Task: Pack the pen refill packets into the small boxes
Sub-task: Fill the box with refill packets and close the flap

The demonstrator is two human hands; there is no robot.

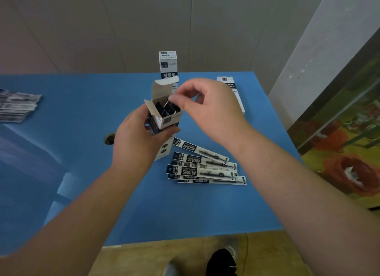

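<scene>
My left hand [134, 139] grips a small white and black box [166, 119] upright above the blue table [195, 210], its top flap [162, 90] standing open. Dark ends of refill packets [166, 108] show inside its mouth. My right hand [207, 109] hovers at the box's opening with thumb and forefinger pinched together at the packet tops; whether they hold one I cannot tell. Several loose refill packets [203, 168] lie fanned on the table below my hands.
Another small box [168, 64] stands upright behind the held one. A third box [234, 92] lies at the far right of the table. More packets [16, 105] are piled at the left edge. A round hole [109, 139] is in the tabletop. Shoes show on the floor below.
</scene>
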